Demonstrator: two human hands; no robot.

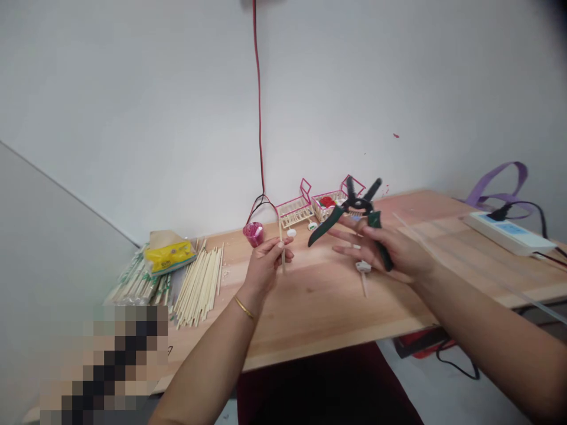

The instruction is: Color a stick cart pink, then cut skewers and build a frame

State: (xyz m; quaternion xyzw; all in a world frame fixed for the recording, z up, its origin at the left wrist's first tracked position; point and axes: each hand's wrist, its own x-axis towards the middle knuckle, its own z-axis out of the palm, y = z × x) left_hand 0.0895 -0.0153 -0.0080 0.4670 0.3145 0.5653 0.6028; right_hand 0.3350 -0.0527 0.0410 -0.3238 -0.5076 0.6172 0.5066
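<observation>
My left hand (268,260) pinches a thin wooden chopstick (280,230) upright, thumb against fingers, over the middle of the table. To its right, my right hand (376,245) holds green-handled pruning shears (357,206). The shears' handles are spread apart and their dark jaws point up, open. One handle rests by the thumb and palm, while the fingers reach out toward the other. A gap separates the shears from the chopstick. Behind the hands stand two small stick-built carts (295,211) with pink edging, one with red and green pieces in it.
Loose chopsticks (199,289) lie at the left beside wrapped bundles (133,280) and a yellow packet (170,257). A pink cup (254,234) stands near the wall. A white glue-gun-like piece (363,267) lies below my right hand. A power strip (509,233) sits at the right.
</observation>
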